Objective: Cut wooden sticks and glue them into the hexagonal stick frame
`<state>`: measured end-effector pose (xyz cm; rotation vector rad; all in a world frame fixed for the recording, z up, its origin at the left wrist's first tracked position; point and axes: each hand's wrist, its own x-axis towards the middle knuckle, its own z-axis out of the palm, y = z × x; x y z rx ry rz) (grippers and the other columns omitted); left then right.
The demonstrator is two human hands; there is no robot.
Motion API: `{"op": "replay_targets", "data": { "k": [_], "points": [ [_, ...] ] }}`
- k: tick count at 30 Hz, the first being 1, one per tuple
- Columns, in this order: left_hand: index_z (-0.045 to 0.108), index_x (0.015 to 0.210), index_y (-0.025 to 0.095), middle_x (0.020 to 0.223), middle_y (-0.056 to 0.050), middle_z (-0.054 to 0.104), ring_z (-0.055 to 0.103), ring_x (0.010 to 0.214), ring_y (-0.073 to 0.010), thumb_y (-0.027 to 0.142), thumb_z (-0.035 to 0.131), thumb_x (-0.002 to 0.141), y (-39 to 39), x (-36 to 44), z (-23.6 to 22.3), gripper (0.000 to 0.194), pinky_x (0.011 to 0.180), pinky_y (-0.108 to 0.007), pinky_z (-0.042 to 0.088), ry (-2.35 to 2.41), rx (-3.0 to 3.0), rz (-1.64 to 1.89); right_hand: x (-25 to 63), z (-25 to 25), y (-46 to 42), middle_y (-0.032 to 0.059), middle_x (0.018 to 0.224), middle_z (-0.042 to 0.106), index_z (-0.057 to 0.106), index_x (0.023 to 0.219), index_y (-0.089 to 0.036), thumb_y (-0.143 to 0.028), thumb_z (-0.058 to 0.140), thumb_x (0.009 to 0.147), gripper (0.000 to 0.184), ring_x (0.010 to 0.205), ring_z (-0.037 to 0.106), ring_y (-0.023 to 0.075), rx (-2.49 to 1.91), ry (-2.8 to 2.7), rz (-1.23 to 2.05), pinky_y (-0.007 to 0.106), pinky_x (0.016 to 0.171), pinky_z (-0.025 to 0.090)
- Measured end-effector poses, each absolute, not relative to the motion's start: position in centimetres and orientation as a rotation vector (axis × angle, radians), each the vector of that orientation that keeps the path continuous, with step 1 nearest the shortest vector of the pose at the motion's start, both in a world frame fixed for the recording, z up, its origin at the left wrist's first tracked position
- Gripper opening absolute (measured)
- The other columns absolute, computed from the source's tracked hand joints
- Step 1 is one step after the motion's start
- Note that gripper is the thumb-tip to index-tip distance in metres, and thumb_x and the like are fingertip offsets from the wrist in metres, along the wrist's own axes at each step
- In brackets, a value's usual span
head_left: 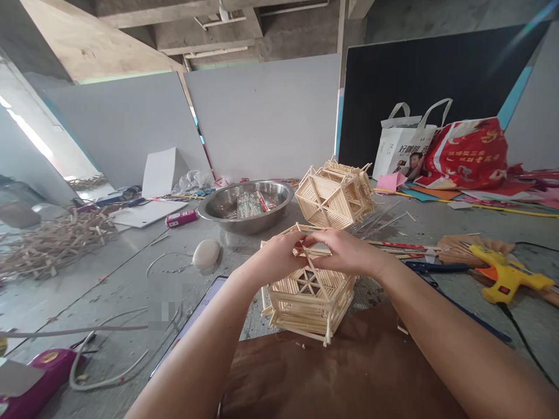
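In front of me a many-sided lattice [301, 311] of thin pale wooden sticks rests on the work surface by the edge of the brown cloth. My left hand [283, 253] and my right hand [340, 250] meet over its top, fingertips bent in close together. Both hands are closed at a thin wooden stick [315, 270] that slants across the upper face; the exact contact is partly hidden by the fingers. Just behind stands a second stick lattice [334, 195], touched by neither hand.
A steel basin [244, 227] with wrapped items sits behind left. To the right lie a yellow glue gun [509, 279] and its cord. A phone [192, 326] lies under my left forearm, near a white mouse-like object [206, 254]. Loose sticks [56, 238] heap far left.
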<state>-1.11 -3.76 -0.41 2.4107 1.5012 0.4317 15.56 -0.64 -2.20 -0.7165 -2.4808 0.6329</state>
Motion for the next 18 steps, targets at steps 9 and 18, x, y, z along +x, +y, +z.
{"op": "replay_targets", "data": {
  "k": [9,18],
  "points": [
    [0.051,0.099,0.020,0.098,-0.004,0.059,0.053,0.088,-0.0177,0.021,0.049,0.067,-3.57,-1.21,-0.64,0.032,0.071,-0.028,0.040,1.449,2.387,0.458,15.62,-2.43,-0.56,0.0062,0.105,0.059,0.051,0.105,-0.018,-0.019,0.053,0.071,0.034,0.095,0.054,0.0182,-0.689,-2.437,0.665,0.032,0.082,0.042],
    [0.053,0.091,0.018,0.090,-0.003,0.059,0.053,0.080,-0.0161,0.019,0.047,0.066,-3.44,-1.17,-0.65,0.026,0.065,-0.026,0.039,1.517,2.416,0.402,15.63,-2.34,-0.56,0.0060,0.103,0.060,0.052,0.103,-0.018,-0.020,0.052,0.072,0.030,0.094,0.054,0.0180,-0.707,-2.459,0.647,0.032,0.082,0.041]
  ]
}}
